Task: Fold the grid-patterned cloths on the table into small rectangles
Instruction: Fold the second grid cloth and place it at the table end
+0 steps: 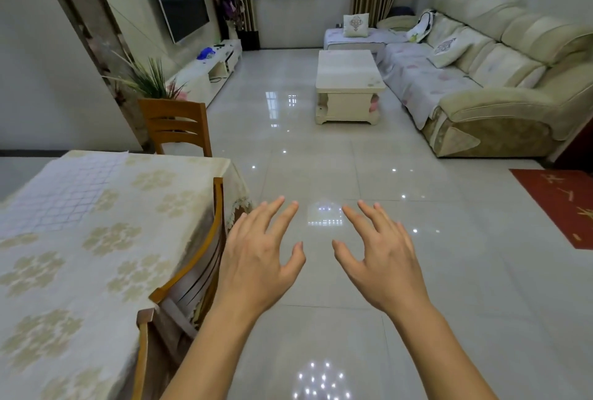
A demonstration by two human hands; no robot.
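The person holds the left hand [256, 255] and the right hand [382, 258] out over the shiny floor [321, 159], fingers spread wide and holding nothing, while the grid-patterned cloth [64, 194] lies flat on the counter [112, 271], well off to the left of both hands.

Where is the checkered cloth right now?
The grid-patterned cloth lies flat on the table, at its far left, left of both hands.
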